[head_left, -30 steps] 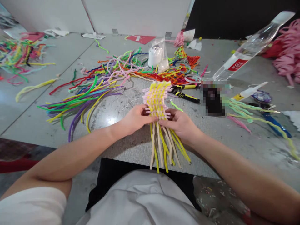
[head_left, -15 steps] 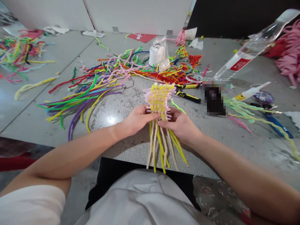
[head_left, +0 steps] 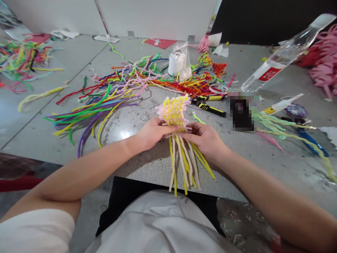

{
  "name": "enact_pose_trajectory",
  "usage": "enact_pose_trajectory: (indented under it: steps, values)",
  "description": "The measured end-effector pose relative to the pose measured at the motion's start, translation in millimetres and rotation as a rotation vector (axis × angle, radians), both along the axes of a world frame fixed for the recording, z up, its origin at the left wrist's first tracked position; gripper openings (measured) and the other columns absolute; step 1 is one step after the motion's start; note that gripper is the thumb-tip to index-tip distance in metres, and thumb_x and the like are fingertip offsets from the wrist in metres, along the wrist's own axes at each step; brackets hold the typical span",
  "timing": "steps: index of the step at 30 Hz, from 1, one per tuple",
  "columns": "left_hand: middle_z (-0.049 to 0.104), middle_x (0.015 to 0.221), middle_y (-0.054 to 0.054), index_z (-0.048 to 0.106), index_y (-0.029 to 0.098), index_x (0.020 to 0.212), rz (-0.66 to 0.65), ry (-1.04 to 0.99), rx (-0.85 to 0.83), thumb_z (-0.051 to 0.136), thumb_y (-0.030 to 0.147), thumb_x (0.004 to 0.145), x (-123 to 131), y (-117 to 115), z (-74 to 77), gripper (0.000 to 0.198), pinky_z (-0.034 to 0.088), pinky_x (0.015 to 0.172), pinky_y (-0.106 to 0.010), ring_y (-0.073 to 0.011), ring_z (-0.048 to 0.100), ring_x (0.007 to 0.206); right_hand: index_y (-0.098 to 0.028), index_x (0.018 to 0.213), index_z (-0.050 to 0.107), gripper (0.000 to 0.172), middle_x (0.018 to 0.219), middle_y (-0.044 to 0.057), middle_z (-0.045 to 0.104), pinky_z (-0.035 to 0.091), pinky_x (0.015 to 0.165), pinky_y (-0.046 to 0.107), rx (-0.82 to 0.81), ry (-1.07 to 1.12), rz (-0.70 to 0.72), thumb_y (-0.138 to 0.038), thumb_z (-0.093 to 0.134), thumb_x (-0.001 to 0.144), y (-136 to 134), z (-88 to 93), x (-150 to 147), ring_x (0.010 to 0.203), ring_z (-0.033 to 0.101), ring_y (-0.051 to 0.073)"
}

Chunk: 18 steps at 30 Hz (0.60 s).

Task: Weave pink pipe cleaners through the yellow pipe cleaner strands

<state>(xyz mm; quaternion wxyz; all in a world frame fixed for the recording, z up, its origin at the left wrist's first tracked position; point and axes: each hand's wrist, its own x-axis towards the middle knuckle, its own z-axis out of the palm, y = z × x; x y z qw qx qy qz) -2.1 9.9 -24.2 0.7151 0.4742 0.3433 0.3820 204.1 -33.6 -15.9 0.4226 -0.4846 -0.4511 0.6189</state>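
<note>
Between my hands is a woven piece of pipe cleaners (head_left: 173, 111), with yellow and cream strips crossed by pink ones. Its loose yellow and cream ends (head_left: 184, 163) hang down toward the table's front edge. My left hand (head_left: 152, 134) pinches the lower left of the weave, its thumb lying across the front. On the lower right edge, my right hand (head_left: 206, 140) grips the weave between thumb and fingers. Some fingertips are hidden behind the piece. Just beyond it lie pliers with black and yellow handles (head_left: 212, 109).
Loose coloured pipe cleaners (head_left: 92, 112) spread to the left, with a tangled heap behind. A white spool (head_left: 175, 64) stands in that heap. To the right are a tilted clear bottle (head_left: 289, 52), a pixelated dark object (head_left: 240, 112), a glue bottle (head_left: 284, 104) and blue-handled pliers (head_left: 312, 140).
The woven piece has tilted, its top shifting left and slightly down. Its loose ends have swung a little to the right. My right hand's thumb has moved up and right along the edge.
</note>
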Motion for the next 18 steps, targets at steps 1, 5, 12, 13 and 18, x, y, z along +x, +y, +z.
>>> enact_pose_trajectory:
  steps: [1, 5, 12, 13, 18]
  values:
    - [0.085, 0.094, -0.006, 0.086, 0.017, 0.097, -0.015, -0.001, -0.014, 0.096, 0.033, 0.077, -0.5, 0.1, 2.0, 0.028, 0.064, 0.094, -0.037, -0.0219, 0.081, 0.094, -0.024, 0.093, 0.074, 0.047, 0.088, 0.000, 0.078, 0.058, 0.076, 0.035, -0.015, 0.000, 0.003, -0.045, 0.104, 0.065, -0.3, 1.8, 0.1, 0.077, 0.070, 0.018]
    - [0.085, 0.093, -0.005, 0.084, 0.018, 0.097, -0.038, 0.004, -0.032, 0.092, 0.026, 0.075, -1.9, 0.5, 10.0, 0.025, 0.063, 0.087, -0.032, -0.0194, 0.079, 0.088, -0.023, 0.090, 0.076, 0.043, 0.084, 0.001, 0.079, 0.056, 0.069, 0.033, -0.077, 0.016, -0.002, -0.042, 0.102, 0.061, -2.1, 8.9, -0.8, 0.071, 0.069, 0.017]
    - [0.083, 0.092, -0.004, 0.082, 0.018, 0.093, -0.066, 0.023, -0.022, 0.088, 0.024, 0.072, 0.9, -0.8, 7.0, 0.023, 0.061, 0.080, -0.030, -0.0167, 0.076, 0.080, -0.022, 0.091, 0.082, 0.038, 0.088, 0.003, 0.084, 0.058, 0.072, 0.034, -0.091, -0.003, 0.022, -0.037, 0.099, 0.061, -6.4, 11.3, -2.9, 0.073, 0.073, 0.020]
    - [0.082, 0.089, -0.003, 0.082, 0.018, 0.091, -0.070, 0.027, -0.007, 0.087, 0.024, 0.073, 1.6, -1.6, 6.1, 0.020, 0.061, 0.081, -0.031, -0.0166, 0.076, 0.080, -0.022, 0.092, 0.082, 0.040, 0.089, 0.003, 0.084, 0.059, 0.073, 0.035, -0.090, 0.003, 0.031, -0.037, 0.100, 0.060, -6.8, 10.5, -3.3, 0.074, 0.074, 0.020]
    - [0.081, 0.084, -0.002, 0.080, 0.018, 0.086, -0.046, 0.040, 0.056, 0.080, 0.023, 0.074, 5.5, -6.5, 5.9, 0.013, 0.057, 0.075, -0.028, -0.0158, 0.074, 0.078, -0.022, 0.098, 0.081, 0.045, 0.098, 0.005, 0.085, 0.061, 0.080, 0.038, -0.095, 0.069, 0.077, -0.033, 0.102, 0.060, -7.9, 7.9, -5.1, 0.082, 0.077, 0.022]
